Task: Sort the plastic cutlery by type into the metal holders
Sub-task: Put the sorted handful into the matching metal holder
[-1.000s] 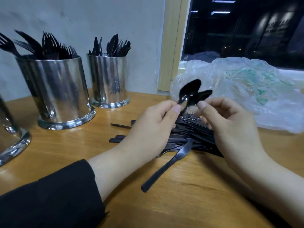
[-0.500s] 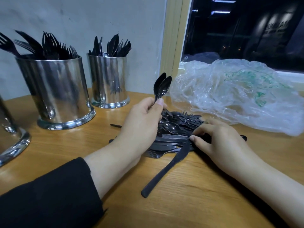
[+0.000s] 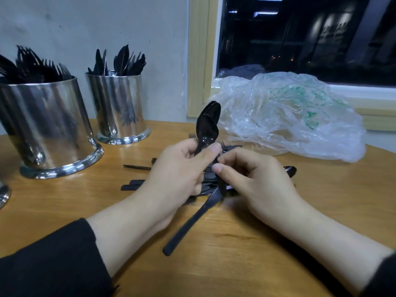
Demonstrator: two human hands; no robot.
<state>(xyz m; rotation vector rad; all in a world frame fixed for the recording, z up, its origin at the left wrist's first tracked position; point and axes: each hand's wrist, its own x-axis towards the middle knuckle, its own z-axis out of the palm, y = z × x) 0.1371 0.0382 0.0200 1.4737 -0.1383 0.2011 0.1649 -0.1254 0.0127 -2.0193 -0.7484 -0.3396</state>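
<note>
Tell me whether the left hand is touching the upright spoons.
Touching. The head view shows the left hand pinching the necks of the spoons between thumb and fingers, bowls standing up above the cutlery pile.

1. A pale grey wall (image 3: 96, 28) with faint marks fills the upper left of the frame.
2. A window (image 3: 300, 37) at upper right shows darkness outside, with a few dim lights and reflections.
3. Its frame (image 3: 198, 61) is light wood.
4. A wooden table (image 3: 246, 264) with warm grain spans the lower frame.
</note>
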